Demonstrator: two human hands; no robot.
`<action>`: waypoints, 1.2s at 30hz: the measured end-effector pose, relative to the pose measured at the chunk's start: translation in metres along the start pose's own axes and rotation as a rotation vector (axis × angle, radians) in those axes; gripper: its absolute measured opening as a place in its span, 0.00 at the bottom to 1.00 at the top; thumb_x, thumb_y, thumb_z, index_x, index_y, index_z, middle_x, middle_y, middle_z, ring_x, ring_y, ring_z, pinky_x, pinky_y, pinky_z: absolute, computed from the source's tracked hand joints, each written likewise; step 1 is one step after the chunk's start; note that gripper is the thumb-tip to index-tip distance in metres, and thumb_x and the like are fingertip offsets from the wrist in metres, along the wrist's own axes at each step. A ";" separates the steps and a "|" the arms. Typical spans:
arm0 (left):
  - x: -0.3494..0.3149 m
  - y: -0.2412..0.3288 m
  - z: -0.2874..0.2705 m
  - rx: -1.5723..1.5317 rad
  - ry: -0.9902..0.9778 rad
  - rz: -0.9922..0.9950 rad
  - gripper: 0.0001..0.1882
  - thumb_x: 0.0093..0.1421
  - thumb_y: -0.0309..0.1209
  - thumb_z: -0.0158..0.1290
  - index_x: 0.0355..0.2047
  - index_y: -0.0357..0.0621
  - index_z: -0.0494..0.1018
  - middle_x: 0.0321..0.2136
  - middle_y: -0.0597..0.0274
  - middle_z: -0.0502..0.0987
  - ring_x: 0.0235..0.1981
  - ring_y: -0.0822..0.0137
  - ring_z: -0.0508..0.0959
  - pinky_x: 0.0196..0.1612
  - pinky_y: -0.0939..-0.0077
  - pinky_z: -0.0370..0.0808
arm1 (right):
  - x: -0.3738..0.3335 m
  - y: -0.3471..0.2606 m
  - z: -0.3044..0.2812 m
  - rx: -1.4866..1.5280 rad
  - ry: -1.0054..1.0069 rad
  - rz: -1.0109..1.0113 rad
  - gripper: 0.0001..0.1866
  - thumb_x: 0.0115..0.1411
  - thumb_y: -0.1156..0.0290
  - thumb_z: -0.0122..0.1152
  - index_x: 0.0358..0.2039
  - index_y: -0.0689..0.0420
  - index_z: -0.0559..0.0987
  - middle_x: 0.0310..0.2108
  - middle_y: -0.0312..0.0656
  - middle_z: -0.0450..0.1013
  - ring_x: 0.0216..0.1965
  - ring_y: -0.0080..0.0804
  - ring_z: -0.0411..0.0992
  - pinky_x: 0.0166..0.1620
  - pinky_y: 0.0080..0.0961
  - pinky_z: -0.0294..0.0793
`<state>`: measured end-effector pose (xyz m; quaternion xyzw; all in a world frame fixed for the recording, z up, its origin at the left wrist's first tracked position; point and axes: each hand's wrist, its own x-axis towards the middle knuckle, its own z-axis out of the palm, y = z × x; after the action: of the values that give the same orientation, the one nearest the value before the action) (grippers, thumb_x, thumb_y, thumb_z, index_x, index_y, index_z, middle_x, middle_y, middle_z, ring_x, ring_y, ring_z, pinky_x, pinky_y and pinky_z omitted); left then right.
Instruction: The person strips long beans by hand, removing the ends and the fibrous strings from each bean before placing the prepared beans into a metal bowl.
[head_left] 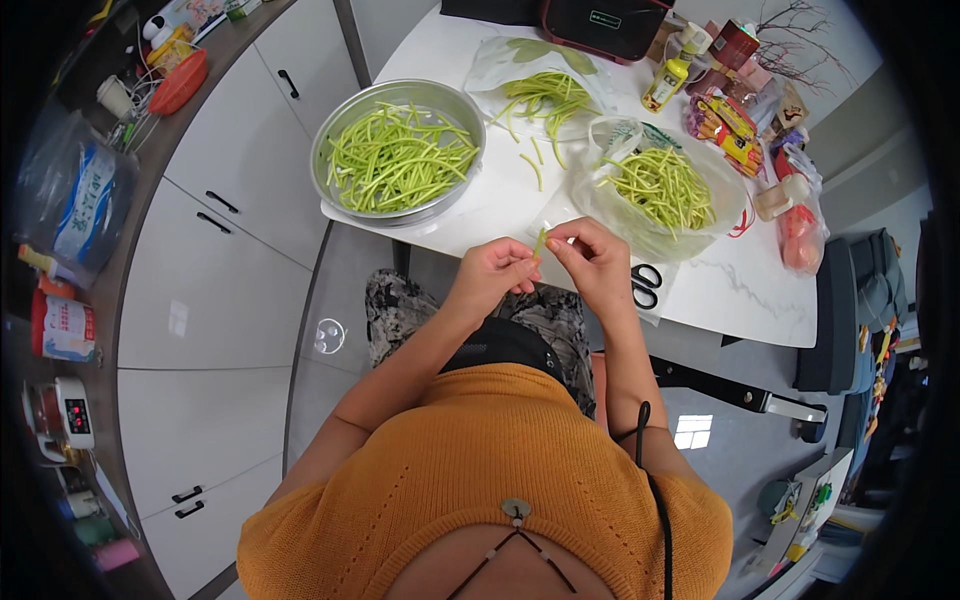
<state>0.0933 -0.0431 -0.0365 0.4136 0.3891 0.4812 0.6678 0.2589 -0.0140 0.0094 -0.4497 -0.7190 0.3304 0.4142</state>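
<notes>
Just off the table's near edge, a short piece of green vegetable stem (541, 241) stands between my hands. My left hand (497, 275) pinches its lower part with thumb and fingers. At its upper end, my right hand (595, 262) has thumb and forefinger closed on it. A round metal pan (478, 160) full of cut green stems (395, 160) sits at the table's left. Two plastic bags lie spread on the table: the far one (487, 62) carries longer stems (548, 95), the right one (728, 180) a pile of pieces (665, 190).
Black-handled scissors (647, 285) lie by my right hand, near the edge of the white table (770, 300). Several loose stems (532, 170) rest between pan and bags. A yellow bottle (668, 82), snack packs (728, 130) and a bag of round fruit (800, 238) stand farther right.
</notes>
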 end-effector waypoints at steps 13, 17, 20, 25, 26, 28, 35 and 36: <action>0.027 0.051 -0.066 0.187 0.553 0.552 0.07 0.58 0.25 0.51 0.35 0.34 0.72 0.27 0.60 0.76 0.26 0.75 0.74 0.34 0.83 0.70 | 0.037 0.023 -0.067 -0.391 0.391 -0.048 0.05 0.51 0.78 0.60 0.31 0.59 0.78 0.28 0.40 0.73 0.25 0.27 0.71 0.29 0.20 0.70; 0.035 0.077 -0.095 0.693 0.756 0.580 0.08 0.56 0.26 0.52 0.37 0.37 0.74 0.31 0.59 0.76 0.33 0.70 0.74 0.39 0.78 0.70 | 0.056 0.035 -0.087 -0.670 0.593 -0.107 0.09 0.50 0.80 0.58 0.34 0.58 0.77 0.30 0.41 0.73 0.27 0.29 0.72 0.31 0.22 0.71; 0.041 0.083 -0.106 0.999 0.803 0.626 0.10 0.54 0.26 0.53 0.37 0.39 0.74 0.35 0.56 0.75 0.38 0.62 0.73 0.44 0.73 0.68 | 0.062 0.034 -0.083 -0.694 0.589 -0.171 0.11 0.50 0.82 0.57 0.35 0.57 0.77 0.32 0.41 0.73 0.29 0.33 0.73 0.32 0.24 0.72; 0.045 0.075 -0.105 1.029 0.785 0.700 0.10 0.52 0.25 0.53 0.36 0.40 0.74 0.36 0.54 0.75 0.40 0.56 0.72 0.45 0.68 0.67 | 0.065 0.031 -0.014 -0.493 0.336 -0.319 0.11 0.47 0.81 0.57 0.32 0.55 0.77 0.32 0.41 0.73 0.31 0.40 0.73 0.34 0.28 0.73; 0.044 0.073 -0.102 1.010 0.770 0.714 0.10 0.52 0.24 0.53 0.36 0.39 0.74 0.36 0.54 0.75 0.40 0.56 0.72 0.45 0.68 0.67 | 0.065 0.027 0.001 -0.517 0.229 -0.287 0.10 0.47 0.79 0.59 0.32 0.54 0.77 0.33 0.40 0.73 0.31 0.41 0.73 0.33 0.29 0.73; 0.040 0.070 -0.095 0.972 0.742 0.743 0.10 0.52 0.23 0.52 0.37 0.39 0.74 0.36 0.54 0.75 0.39 0.57 0.72 0.44 0.68 0.67 | 0.068 0.041 0.024 -0.555 0.084 -0.254 0.11 0.48 0.75 0.60 0.35 0.56 0.76 0.39 0.42 0.72 0.32 0.42 0.73 0.34 0.32 0.74; 0.026 0.061 -0.071 0.906 0.621 0.800 0.07 0.55 0.21 0.50 0.34 0.37 0.74 0.32 0.57 0.75 0.34 0.64 0.73 0.40 0.75 0.69 | 0.111 0.070 0.054 -0.765 0.055 0.020 0.18 0.50 0.73 0.59 0.42 0.64 0.69 0.43 0.52 0.67 0.33 0.49 0.73 0.34 0.38 0.74; 0.026 0.061 -0.069 0.909 0.614 0.812 0.07 0.54 0.20 0.50 0.34 0.37 0.74 0.32 0.57 0.75 0.33 0.64 0.73 0.39 0.76 0.69 | 0.115 0.068 0.055 -0.776 0.038 0.056 0.17 0.51 0.73 0.59 0.41 0.64 0.69 0.42 0.52 0.68 0.33 0.49 0.73 0.34 0.39 0.74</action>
<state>0.0161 0.0060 -0.0078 0.6111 0.5383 0.5779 0.0535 0.2060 0.1123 -0.0382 -0.5985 -0.7702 0.0366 0.2177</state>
